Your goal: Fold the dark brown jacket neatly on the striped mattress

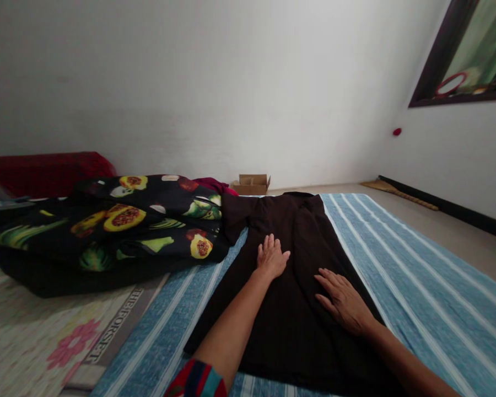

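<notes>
A dark brown garment (285, 325) lies spread out on a blue and white striped sheet (421, 275); its far end has what looks like a sleeve reaching left. My left hand (271, 258) rests palm down on the upper middle of the garment, fingers extended. Lower and to the right, my right hand (343, 300) is also palm down over the cloth with its fingers stretched out. Neither hand grips anything. The garment's sleeve touches a black cloth printed with fruit and vegetables (149, 226) on the left.
A light floral mat (33, 331) shows at the lower left, under the printed cloth. Behind it sits a red item (53, 171) against the white wall. An open cardboard box (252, 185) stands past the sheet's far edge. A wood-framed opening (444, 52) is at the upper right.
</notes>
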The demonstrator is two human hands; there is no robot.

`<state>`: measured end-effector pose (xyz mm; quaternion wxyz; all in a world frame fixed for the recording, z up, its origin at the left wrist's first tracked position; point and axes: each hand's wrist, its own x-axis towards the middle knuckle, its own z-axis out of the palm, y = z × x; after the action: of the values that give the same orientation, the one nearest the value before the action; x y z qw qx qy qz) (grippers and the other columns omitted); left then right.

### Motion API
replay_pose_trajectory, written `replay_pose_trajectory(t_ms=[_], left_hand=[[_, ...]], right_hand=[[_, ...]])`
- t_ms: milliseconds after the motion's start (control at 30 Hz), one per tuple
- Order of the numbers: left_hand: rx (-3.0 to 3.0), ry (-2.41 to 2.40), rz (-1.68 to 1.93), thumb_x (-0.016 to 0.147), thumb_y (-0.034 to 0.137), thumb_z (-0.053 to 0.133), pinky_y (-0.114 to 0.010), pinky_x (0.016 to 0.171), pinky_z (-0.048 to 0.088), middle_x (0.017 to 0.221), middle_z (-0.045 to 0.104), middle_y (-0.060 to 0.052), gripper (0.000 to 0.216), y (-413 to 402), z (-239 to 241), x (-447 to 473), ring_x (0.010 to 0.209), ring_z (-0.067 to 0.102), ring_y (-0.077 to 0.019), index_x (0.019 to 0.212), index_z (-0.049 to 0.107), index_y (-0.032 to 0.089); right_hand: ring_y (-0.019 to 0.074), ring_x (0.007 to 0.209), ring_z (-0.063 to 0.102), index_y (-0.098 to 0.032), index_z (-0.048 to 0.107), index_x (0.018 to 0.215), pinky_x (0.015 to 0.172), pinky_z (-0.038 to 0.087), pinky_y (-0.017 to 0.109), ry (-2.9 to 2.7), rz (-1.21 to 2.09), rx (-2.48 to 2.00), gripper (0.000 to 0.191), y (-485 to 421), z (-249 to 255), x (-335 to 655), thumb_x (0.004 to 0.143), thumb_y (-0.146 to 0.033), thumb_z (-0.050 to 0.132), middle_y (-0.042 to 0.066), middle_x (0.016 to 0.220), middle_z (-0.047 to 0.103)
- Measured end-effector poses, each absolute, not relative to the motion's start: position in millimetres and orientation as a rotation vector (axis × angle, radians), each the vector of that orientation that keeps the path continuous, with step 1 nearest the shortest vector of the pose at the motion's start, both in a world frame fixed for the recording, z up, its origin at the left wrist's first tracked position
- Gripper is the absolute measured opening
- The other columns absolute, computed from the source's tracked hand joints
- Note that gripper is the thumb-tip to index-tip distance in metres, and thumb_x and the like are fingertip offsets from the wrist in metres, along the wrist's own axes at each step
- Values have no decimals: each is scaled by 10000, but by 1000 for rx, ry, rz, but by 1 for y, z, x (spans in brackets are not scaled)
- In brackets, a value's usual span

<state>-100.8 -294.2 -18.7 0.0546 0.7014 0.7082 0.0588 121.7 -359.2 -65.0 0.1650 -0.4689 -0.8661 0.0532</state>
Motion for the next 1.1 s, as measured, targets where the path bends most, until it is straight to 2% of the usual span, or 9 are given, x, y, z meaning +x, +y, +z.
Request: replay_pose_trajectory(t_ms=[200, 433, 733, 833, 933, 1000, 1100], left_hand=[[2092, 2160, 185, 881, 534, 192, -434, 1104, 127, 1514, 125, -123, 691, -273, -30, -102, 1391, 62, -242, 1409, 242, 92], [2014, 2199, 119, 850, 612, 159, -518, 1091, 94, 1510, 131, -120, 764, -272, -44, -112, 1387, 70, -277, 1416, 255, 107], [1944, 2313, 124, 840, 641, 154, -467, 1096, 119, 1506, 128, -149, 791, -275, -45, -114, 1386, 69, -281, 1418, 255, 109], [1907, 2353, 104, 835, 637, 208, -457, 1089, 152, 1493, 183, -162, 779, -272, -40, -112, 1379, 117, -297, 1403, 294, 110], [1871, 2408, 101, 839, 614, 240, -483, 1068, 188, 1445, 277, -230, 778, -263, -32, -108, 1349, 204, -345, 1346, 376, 41], [1922, 2404, 131, 860, 573, 224, -474, 1076, 170, 1451, 270, -223, 737, -252, -27, -106, 1356, 190, -329, 1325, 395, 27], [2041, 2308, 156, 881, 524, 222, -401, 1099, 153, 1495, 214, -124, 656, -234, -27, -106, 1381, 132, -243, 1349, 374, 91]], right_hand=[[245, 1306, 337, -216, 475, 1307, 1074, 268, 453, -2469, 154, -1348, 526, -359, -68, 121, 898, -518, 337, 78, 1406, 400], [252, 1303, 341, -228, 473, 1310, 1078, 271, 461, -2466, 159, -1346, 527, -359, -69, 121, 896, -525, 343, 73, 1409, 395], [250, 1306, 334, -221, 463, 1316, 1070, 277, 473, -2471, 174, -1364, 516, -361, -63, 121, 901, -506, 349, 80, 1413, 389], [248, 1305, 337, -216, 462, 1316, 1065, 283, 474, -2468, 184, -1356, 505, -361, -60, 120, 905, -489, 352, 87, 1409, 395], [247, 1304, 338, -216, 464, 1315, 1065, 283, 473, -2472, 196, -1356, 503, -361, -58, 120, 906, -488, 351, 88, 1409, 394], [247, 1305, 336, -215, 462, 1316, 1067, 279, 476, -2472, 204, -1366, 507, -361, -57, 119, 905, -490, 351, 89, 1411, 391], [246, 1308, 331, -217, 462, 1315, 1070, 274, 474, -2472, 211, -1386, 505, -361, -55, 119, 904, -489, 355, 87, 1413, 388]])
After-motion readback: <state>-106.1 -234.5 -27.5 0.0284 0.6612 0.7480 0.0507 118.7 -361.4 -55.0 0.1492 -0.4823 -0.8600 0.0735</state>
